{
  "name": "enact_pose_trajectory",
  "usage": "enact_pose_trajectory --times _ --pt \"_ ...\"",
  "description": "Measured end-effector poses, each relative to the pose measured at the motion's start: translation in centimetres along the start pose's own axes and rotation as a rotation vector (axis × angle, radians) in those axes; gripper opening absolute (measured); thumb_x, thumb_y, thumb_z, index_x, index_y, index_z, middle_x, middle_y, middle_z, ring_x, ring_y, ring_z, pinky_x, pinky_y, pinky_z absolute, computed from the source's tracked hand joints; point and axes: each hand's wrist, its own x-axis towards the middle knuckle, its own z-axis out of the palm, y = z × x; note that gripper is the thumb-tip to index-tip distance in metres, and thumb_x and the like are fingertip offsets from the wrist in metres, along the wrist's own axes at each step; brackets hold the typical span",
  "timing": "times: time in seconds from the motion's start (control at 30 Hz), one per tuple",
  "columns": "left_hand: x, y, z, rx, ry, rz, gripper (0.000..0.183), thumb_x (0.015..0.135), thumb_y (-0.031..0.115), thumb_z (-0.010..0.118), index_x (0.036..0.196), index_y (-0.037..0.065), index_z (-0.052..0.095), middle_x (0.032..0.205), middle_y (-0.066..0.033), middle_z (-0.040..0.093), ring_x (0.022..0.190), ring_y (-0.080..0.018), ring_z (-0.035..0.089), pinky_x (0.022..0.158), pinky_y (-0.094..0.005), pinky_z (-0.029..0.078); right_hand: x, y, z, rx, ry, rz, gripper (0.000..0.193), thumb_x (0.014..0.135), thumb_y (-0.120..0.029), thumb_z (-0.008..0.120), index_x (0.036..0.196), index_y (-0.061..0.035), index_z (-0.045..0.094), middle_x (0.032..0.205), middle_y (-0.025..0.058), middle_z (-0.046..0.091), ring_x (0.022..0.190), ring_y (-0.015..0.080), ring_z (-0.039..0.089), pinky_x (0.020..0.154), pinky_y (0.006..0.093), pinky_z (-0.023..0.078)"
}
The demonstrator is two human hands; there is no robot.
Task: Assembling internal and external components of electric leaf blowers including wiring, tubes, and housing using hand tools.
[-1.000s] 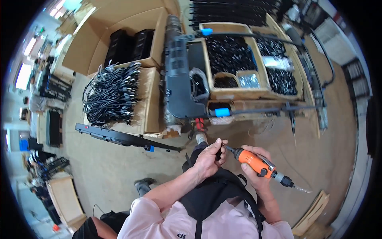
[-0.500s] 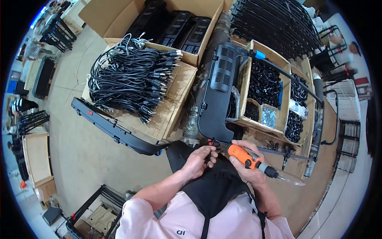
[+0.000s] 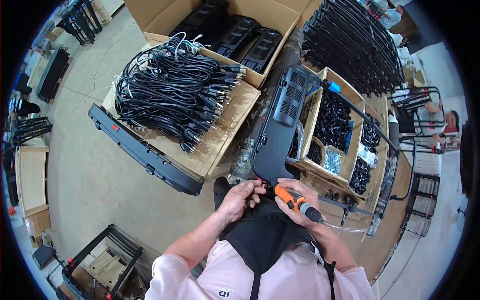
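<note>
My right hand (image 3: 309, 204) is wrapped round an orange pneumatic screwdriver (image 3: 287, 195), whose dark end and clear hose point to the lower right. Its tip end is at the lower corner of a long black plastic housing (image 3: 270, 150) with a vented hump. Beside that corner my left hand (image 3: 236, 201) has its thumb and fingers pinched together near a small red part (image 3: 261, 184). What those fingers hold, if anything, is hidden. A black apron (image 3: 260, 235) lies just beneath both hands.
Left of the housing, a heap of black power cables (image 3: 165, 95) lies on cardboard. A wooden parts box (image 3: 345, 175) at right holds black pieces and bagged screws. Another black housing (image 3: 145, 155) stands at left. Behind are an open carton (image 3: 295, 15) and stacked black frames (image 3: 350, 40).
The view has shifted slightly. My right hand with the screwdriver has drawn closer to the housing's lower corner and tilted. My left hand has moved a little left, fingers still pinched.
</note>
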Motion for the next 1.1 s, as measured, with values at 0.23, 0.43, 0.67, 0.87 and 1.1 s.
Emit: enact_pose_trajectory --times 0.23,0.43,0.67,0.87,1.1 --pt "0.1 -0.2 -1.5 0.235 -0.036 -0.069 0.033 0.116 0.029 0.045 0.127 0.003 0.062 0.096 -0.0022 0.069 0.073 -0.0103 0.055 0.063 -0.024 0.045 0.9 -0.2 0.0 0.002 -0.036 0.016 0.036 0.082 -0.008 0.084 0.115 -0.0023 0.07 0.118 0.0172 0.074 0.108 0.0312 0.075 0.093 0.0371 0.06" --pt "0.6 -0.1 -0.3 0.185 -0.032 -0.012 0.034 0.117 0.028 0.042 0.126 0.003 0.062 0.098 -0.0036 0.071 0.071 -0.0082 0.057 0.06 -0.0224 0.046 0.8 -0.2 0.0 -0.037 -0.083 0.032 0.043 0.08 -0.006 0.085 0.12 -0.0057 0.07 0.123 0.0157 0.074 0.111 0.0252 0.074 0.099 0.0354 0.058" --pt "1.1 0.6 1.0 0.044 -0.059 0.006 0.028 0.115 0.028 0.049 0.123 0.005 0.062 0.101 -0.0059 0.073 0.071 -0.0094 0.058 0.059 -0.0232 0.046 -0.4 -2.6 -2.1 0.242 0.023 0.093 0.051 0.084 -0.003 0.082 0.131 -0.0011 0.063 0.13 0.0164 0.071 0.122 0.0253 0.068 0.109 0.0399 0.052" --pt "3.5 1.9 3.2 -0.321 -0.017 -0.082 0.028 0.109 0.035 0.061 0.115 0.009 0.066 0.08 0.0037 0.058 0.065 -0.0083 0.05 0.054 -0.0234 0.038 0.4 -1.9 -2.5 0.335 0.09 0.019 0.051 0.084 -0.001 0.082 0.131 -0.0019 0.063 0.133 0.0179 0.069 0.125 0.026 0.067 0.109 0.0392 0.053" --pt "4.5 2.0 3.9 -0.614 -0.008 -0.114 0.029 0.108 0.037 0.063 0.116 0.009 0.065 0.078 0.003 0.056 0.064 -0.0103 0.05 0.054 -0.0241 0.04 1.6 -1.7 -1.4 0.32 0.108 -0.03 0.053 0.083 0.003 0.081 0.132 -0.0013 0.062 0.133 0.0187 0.069 0.126 0.0278 0.067 0.111 0.0405 0.053"
